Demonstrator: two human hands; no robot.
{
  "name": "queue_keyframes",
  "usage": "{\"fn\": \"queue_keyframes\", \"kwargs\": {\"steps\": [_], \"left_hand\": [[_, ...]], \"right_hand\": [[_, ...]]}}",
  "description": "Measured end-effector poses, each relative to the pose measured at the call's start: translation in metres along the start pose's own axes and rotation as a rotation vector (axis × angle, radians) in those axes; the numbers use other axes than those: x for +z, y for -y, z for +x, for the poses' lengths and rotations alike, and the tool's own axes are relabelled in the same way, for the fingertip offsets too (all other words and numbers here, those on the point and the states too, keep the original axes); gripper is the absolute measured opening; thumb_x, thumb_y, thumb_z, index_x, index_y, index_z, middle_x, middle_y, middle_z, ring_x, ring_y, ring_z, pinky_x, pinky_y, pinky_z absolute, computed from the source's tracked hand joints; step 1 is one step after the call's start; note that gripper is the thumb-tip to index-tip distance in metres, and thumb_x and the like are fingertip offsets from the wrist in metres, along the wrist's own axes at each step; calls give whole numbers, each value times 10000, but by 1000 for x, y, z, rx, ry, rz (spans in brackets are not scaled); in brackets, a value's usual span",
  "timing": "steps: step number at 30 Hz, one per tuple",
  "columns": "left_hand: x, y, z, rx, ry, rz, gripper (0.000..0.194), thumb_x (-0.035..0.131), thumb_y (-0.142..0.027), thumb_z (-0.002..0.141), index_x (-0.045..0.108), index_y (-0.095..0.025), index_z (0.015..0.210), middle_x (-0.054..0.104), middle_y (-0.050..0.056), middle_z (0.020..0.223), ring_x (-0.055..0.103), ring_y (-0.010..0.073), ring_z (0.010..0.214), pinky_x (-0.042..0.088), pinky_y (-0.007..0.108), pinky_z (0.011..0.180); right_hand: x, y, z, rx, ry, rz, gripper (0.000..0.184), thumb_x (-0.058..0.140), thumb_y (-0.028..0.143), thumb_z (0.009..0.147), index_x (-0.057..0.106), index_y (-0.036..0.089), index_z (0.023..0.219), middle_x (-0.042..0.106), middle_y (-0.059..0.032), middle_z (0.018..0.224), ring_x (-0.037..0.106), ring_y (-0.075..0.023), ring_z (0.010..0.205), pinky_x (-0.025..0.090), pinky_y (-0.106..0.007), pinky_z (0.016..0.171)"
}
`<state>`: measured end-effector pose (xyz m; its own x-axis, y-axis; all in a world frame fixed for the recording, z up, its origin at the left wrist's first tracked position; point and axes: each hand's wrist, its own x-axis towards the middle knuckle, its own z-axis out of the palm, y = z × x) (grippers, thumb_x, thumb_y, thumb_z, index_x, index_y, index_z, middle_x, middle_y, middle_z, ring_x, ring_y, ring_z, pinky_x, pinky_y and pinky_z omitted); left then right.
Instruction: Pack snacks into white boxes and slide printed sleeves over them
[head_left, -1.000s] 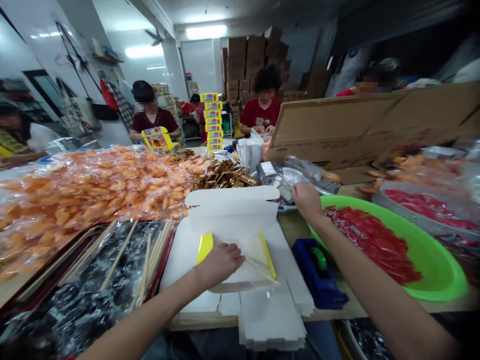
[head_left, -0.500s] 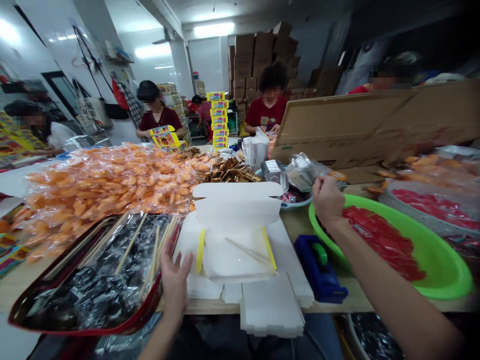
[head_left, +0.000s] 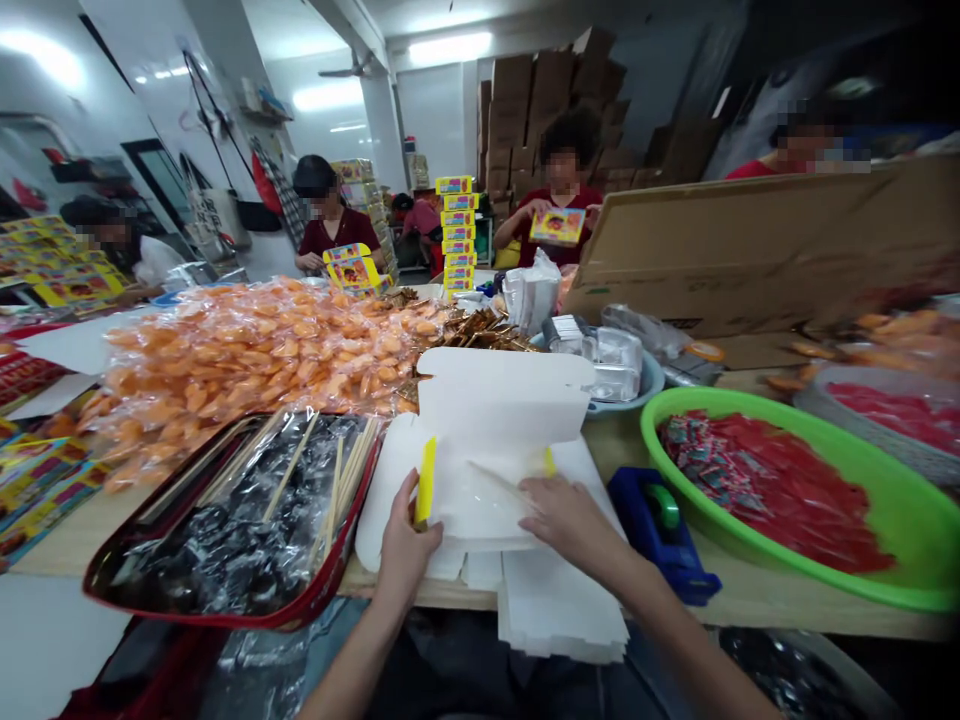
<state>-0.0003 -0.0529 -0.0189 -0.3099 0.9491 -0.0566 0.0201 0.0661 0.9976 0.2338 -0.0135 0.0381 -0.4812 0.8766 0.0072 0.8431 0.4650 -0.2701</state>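
Note:
In the head view an unfolded-lid white cardboard box [head_left: 487, 515] with yellow side flaps lies on a stack of flat white cartons [head_left: 559, 610]. My left hand [head_left: 405, 545] grips the box's left side, fingers behind the yellow flap and thumb in front. Over the right side of the box is my right hand [head_left: 574, 520], its fingers pointing inward and blurred. A thin pale stick [head_left: 499, 478] lies in the box and runs toward those fingertips. Whether the right fingers hold anything is hidden by blur.
Left is a red-rimmed tray [head_left: 352, 530] of black wrapped pieces and sticks; behind it, orange bagged pieces [head_left: 262, 350]. At right are a blue tape dispenser [head_left: 660, 545], a green basin [head_left: 919, 540] with red packets, and a blue bowl [head_left: 652, 380]. Several people work across the table.
My right hand has come left from beside the blue bowl to the box. My left hand has moved onto the box's left flap. A co-worker opposite now holds up a yellow box.

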Motion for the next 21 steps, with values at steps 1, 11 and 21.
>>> {"fn": "queue_keyframes", "kwargs": {"steps": [1, 11, 21], "left_hand": [[-1, 1, 1, -7, 25, 1, 851, 622, -109, 598, 302, -176, 1384, 485, 128, 1330, 579, 230, 1070, 472, 336, 904], [-11, 11, 14, 179, 10, 165, 768, 520, -4, 531, 511, -184, 1278, 480, 61, 1353, 407, 231, 1275, 269, 362, 1108], [-32, -2, 41, 95, 232, 40, 780, 409, -3, 449, 597, -164, 1188, 591, 47, 1250, 491, 228, 1209, 288, 383, 1092]], "right_hand": [[4, 7, 5, -5, 78, -17, 253, 504, 141, 806, 574, 164, 1048, 635, -102, 1011, 537, -248, 997, 378, -328, 809], [31, 18, 40, 15, 114, -113, 200, 418, 100, 866, 611, 123, 911, 571, -142, 1012, 561, -209, 871, 410, -290, 746], [-5, 12, 41, -157, -113, 62, 228, 429, 186, 901, 586, 148, 1060, 601, -93, 1006, 534, -216, 971, 397, -322, 839]]}}
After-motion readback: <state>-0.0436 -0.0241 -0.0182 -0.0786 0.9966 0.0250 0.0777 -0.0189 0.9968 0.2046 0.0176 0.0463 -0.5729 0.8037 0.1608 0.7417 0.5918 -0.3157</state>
